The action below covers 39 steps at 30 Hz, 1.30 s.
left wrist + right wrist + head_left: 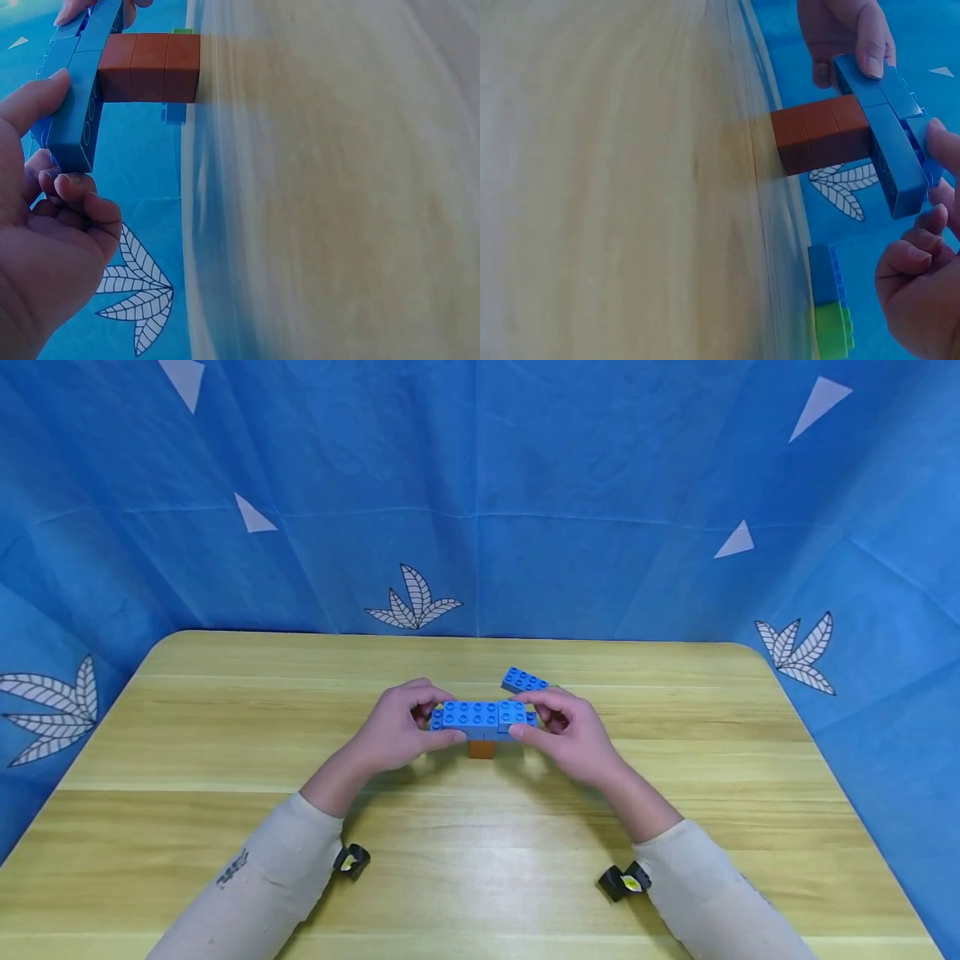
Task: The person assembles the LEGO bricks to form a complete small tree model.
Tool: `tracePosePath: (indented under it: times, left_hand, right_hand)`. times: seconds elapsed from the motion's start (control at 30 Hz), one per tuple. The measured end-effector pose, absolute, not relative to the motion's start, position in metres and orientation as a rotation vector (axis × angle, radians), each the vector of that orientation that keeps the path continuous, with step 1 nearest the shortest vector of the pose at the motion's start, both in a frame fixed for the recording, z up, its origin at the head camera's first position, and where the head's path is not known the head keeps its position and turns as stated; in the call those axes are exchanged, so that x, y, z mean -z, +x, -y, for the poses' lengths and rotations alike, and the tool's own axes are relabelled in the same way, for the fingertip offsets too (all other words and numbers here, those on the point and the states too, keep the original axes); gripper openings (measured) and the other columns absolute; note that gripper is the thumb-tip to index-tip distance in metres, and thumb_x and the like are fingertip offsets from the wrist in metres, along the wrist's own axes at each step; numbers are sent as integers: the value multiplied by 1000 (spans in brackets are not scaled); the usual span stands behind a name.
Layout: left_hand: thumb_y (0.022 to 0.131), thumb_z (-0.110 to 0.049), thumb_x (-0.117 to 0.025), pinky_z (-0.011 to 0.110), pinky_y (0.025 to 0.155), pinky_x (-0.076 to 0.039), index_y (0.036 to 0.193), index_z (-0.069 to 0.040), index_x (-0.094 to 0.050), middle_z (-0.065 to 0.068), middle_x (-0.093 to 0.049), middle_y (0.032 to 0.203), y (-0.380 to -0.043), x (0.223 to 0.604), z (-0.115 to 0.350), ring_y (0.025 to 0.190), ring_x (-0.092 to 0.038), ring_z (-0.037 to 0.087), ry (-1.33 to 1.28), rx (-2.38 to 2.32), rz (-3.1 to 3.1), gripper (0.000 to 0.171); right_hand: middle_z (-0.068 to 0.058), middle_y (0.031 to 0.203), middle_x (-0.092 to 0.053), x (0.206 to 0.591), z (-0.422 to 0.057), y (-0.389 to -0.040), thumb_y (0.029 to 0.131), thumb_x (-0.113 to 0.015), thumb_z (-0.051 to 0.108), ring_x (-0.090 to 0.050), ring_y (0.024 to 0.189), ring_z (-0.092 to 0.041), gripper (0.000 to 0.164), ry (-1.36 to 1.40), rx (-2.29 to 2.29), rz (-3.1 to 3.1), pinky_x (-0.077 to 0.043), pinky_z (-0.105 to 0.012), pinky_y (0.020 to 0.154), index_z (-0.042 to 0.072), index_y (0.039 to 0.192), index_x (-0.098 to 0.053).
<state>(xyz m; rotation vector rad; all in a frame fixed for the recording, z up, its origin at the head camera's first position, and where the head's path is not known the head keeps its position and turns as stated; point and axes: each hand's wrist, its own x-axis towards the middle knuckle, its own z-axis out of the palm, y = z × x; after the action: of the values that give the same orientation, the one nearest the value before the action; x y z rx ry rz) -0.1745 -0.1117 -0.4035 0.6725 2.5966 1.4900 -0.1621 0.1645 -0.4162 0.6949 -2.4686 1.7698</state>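
A column of three stacked brown bricks [150, 67] stands on the table and carries a crossbar of blue bricks [470, 717], two layers high. At the crossbar's left end, my left hand [397, 727] grips it, thumb on the near side and fingers behind. My right hand [573, 731] pinches a small blue brick [512, 713] at the right of the upper layer. From the right wrist view, this brick sits beside the longer upper brick, over the lower row [894, 161]. Hollow undersides of the lower blue bricks face the table on both sides of the column.
Behind the crossbar, a loose blue brick [523, 680] lies on the wooden table [480, 860]. A green brick [831, 330] is beside it, mostly hidden by my right hand in the head view. A blue patterned cloth [480, 510] hangs past the table's far edge.
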Motion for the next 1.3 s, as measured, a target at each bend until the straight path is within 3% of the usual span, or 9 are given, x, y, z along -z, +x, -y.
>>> tracePosePath:
  times: [0.1, 0.27, 0.53, 0.9, 1.07, 1.2, 1.3]
  left_hand:
    - [80, -22, -87, 31, 63, -40, 111, -8, -74, 4, -55, 86, -175, 403, 111, 76, -48, 23, 670, -1491, -2594, 37]
    - [79, -23, -88, 32, 63, -40, 109, -9, -74, 4, -55, 85, -174, 403, 111, 77, -48, 23, 670, -1495, -2594, 36]
    - [79, -23, -88, 33, 62, -38, 104, -12, -75, 3, -51, 79, -174, 402, 109, 76, -48, 22, 671, -1461, -2609, 30]
    - [78, -23, -89, 32, 61, -38, 111, -10, -75, 4, -54, 84, -175, 400, 109, 74, -48, 23, 653, -1464, -2618, 38]
    - [77, -24, -89, 32, 60, -38, 112, -11, -75, 3, -55, 85, -175, 401, 111, 73, -48, 22, 672, -1471, -2630, 39]
    - [77, -23, -89, 32, 60, -37, 113, -10, -74, 3, -55, 86, -175, 401, 111, 73, -47, 22, 675, -1472, -2635, 40]
    - [77, -23, -89, 32, 61, -37, 113, -10, -74, 4, -54, 86, -175, 401, 112, 73, -47, 22, 665, -1465, -2634, 41]
  right_hand:
    - [-26, 79, -44, 412, -162, -160, 87, -76, -1, -37, 68, -26, 32, 674, -1746, 2475, -29, -27, 58, 0, 118, -71]
    - [-24, 80, -45, 398, -158, -151, 86, -75, -3, -38, 70, -31, 30, 683, -1709, 2477, -30, -27, 59, -4, 115, -70]
    - [-10, 82, -50, 418, -163, -161, 86, -81, 12, -39, 70, -24, 30, 721, -1662, 2479, -31, -27, 57, 8, 115, -73]
    - [-20, 81, -48, 422, -165, -162, 83, -84, 14, -37, 69, -25, 33, 689, -1635, 2472, -30, -30, 58, 12, 115, -75]
    - [-23, 80, -42, 423, -172, -166, 78, -86, 2, -33, 66, -26, 44, 727, -1711, 2418, -28, -30, 56, 5, 120, -72]
    - [-25, 78, -34, 423, -185, -174, 83, -74, -11, -26, 61, -23, 41, 723, -1868, 2300, -24, -29, 54, -7, 123, -65]
    - [-24, 77, -33, 425, -193, -181, 87, -69, -10, -24, 59, -20, 34, 622, -1874, 2260, -23, -27, 54, -7, 121, -66]
